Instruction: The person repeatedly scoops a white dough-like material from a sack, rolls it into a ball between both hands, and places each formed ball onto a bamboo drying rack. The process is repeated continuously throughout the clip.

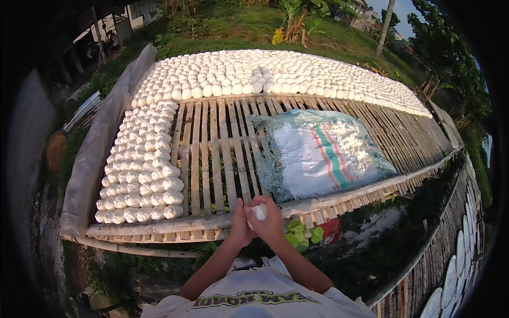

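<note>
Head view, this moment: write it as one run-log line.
left hand: against white lump | right hand: cupped around it | woven sack: on bamboo rack

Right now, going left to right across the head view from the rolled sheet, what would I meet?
Rolled sheet → near-left white balls → left hand → right hand → white scraps → pale discs.

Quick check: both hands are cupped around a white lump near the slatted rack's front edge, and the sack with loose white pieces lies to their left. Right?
Not quite: the sack with loose white pieces lies to their right, as the head view shows. The left hand and right hand are indeed cupped around a white lump near the slatted rack's front edge.
</note>
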`<state>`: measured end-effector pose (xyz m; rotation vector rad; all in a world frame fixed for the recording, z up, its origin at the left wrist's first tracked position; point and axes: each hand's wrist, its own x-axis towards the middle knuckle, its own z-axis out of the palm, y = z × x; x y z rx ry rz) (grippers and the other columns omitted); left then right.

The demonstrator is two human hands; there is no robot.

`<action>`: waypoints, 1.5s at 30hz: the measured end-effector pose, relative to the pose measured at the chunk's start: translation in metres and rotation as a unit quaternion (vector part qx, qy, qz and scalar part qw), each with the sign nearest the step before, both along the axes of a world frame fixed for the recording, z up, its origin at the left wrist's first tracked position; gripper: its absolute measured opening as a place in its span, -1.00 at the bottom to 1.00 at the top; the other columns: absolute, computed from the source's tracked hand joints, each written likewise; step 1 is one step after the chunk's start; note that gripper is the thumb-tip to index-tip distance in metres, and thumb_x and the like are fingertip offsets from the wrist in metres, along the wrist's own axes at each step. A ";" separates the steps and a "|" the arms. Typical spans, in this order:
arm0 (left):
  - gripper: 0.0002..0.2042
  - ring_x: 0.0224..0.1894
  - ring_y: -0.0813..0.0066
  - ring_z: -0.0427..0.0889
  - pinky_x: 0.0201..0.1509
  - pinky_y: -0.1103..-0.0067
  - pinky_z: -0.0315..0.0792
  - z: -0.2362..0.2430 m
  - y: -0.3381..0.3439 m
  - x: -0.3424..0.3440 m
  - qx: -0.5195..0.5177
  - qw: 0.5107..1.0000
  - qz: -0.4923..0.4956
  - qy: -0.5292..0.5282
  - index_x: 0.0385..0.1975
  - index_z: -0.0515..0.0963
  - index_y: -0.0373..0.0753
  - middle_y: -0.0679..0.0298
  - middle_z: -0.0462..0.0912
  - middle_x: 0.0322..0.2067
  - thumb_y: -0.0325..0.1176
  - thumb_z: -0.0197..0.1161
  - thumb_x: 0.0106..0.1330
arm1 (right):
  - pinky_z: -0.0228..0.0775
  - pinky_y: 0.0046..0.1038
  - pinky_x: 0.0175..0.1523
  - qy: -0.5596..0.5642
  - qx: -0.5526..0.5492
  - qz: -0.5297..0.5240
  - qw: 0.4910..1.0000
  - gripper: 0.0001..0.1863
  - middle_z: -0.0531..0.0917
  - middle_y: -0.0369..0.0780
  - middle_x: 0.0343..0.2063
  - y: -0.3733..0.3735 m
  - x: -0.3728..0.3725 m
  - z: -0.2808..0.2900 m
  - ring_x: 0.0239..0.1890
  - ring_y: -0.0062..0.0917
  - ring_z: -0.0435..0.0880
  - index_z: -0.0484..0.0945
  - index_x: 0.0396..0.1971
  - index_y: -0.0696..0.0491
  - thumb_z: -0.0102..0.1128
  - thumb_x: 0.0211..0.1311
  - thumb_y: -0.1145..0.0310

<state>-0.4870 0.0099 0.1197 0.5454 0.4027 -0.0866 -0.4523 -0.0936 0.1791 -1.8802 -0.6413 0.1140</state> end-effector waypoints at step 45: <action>-0.36 0.31 0.07 0.56 0.30 0.14 0.55 0.006 0.006 -0.007 -0.213 0.970 -0.003 -0.114 0.17 0.52 -0.22 0.07 0.62 0.15 0.27 -0.15 0.61 | 0.46 -0.27 0.22 -0.102 0.153 0.034 0.982 -0.49 0.66 -0.15 -0.04 0.007 -0.019 -0.017 0.04 -0.33 0.67 0.61 0.03 0.09 0.54 0.02 0.46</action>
